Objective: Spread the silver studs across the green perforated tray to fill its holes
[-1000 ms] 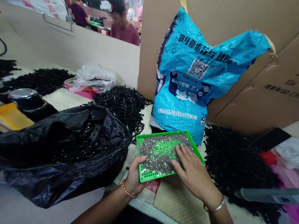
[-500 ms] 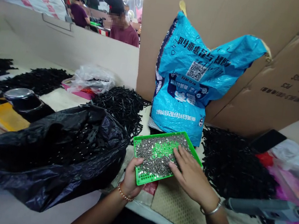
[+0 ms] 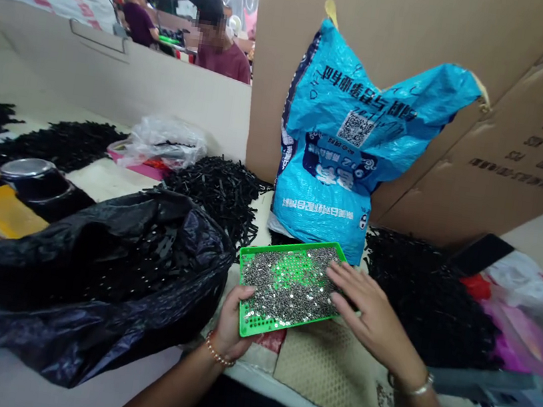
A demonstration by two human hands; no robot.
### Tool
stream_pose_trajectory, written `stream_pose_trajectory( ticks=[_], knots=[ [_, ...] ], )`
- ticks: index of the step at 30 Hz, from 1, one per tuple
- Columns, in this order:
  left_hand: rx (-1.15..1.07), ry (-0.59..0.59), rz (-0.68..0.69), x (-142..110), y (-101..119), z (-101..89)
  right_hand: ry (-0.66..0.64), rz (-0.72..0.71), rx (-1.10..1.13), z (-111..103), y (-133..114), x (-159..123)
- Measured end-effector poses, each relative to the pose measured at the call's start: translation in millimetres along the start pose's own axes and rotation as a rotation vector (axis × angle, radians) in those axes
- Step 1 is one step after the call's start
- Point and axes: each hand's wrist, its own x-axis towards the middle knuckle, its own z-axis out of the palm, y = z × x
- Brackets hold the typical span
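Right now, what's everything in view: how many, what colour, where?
Tray: one, green, centre
Rings: many, silvery, in tray
Sack: one, blue, behind tray
Cardboard: count unclear, brown, behind sack
Strip heaps: several, black, left and right
Open bag: one, black, left
Thin bag: one, clear, back left
Container: one, pink, back left
Flat piece: one, yellow, left
Round object: one, black, left
Slab: one, black, right
Crumpled plastic: several, white and pink, right
Bar: one, grey, right
Mat: one, tan, front
Co-workers: two, reddish tops, back left
Left hand: one, beaded bracelet, gripping tray's left
Right hand: one, silvery bangle, over tray's right
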Motion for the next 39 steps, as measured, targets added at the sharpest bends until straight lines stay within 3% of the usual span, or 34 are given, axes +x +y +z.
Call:
stream_pose_trajectory(
  ticks=[2, 4, 6, 9, 12, 15, 20, 27, 30, 33, 35, 37, 39],
  knots=[
    [0.011, 0.002, -0.003, 2, 5, -1.6, 0.22, 0.087, 0.197, 1, 22, -13],
    [0.023, 0.001, -0.011, 2, 12, -3.1, 0.34, 0.249, 0.424, 13, 32, -16],
    [0.041, 0.007, -0.028, 1, 20, -5.3, 0.275, 0.356, 0.617, 31, 27, -11],
    [0.048, 0.009, -0.023, -5, 30, -11.2, 0.11, 0.365, 0.833, 53, 1, 1],
    [0.055, 0.05, 0.005, -10, 30, -16.5, 0.061, 0.404, 1.009, 58, -20, 0],
    [0.087, 0.073, -0.016, -12, 22, -13.4, 0.089, 0.468, 1.104, 52, -18, -11],
    [0.147, 0.107, -0.039, -15, 11, 7.1, 0.181, 0.528, 1.21, 44, -7, -23],
    [0.164, 0.152, -0.005, -21, 3, 14.4, 0.297, 0.538, 1.398, 56, 9, -21],
    [0.162, 0.163, -0.021, -17, 0, 12.6, 0.405, 0.558, 1.134, 48, 19, -31],
    [0.152, 0.153, -0.033, -13, -2, 10.4, 0.487, 0.341, 0.477, 32, 3, -39],
    [0.137, 0.138, -0.023, -11, -2, 8.7, 0.309, 0.11, 0.138, 26, -24, -37],
    [0.123, 0.109, -0.013, -10, -3, 7.3, 0.056, -0.061, -0.026, 25, -50, -30],
    [0.11, 0.086, 0.005, -10, -3, 6.4, -0.11, -0.137, -0.109, 29, -62, -23]
  ],
)
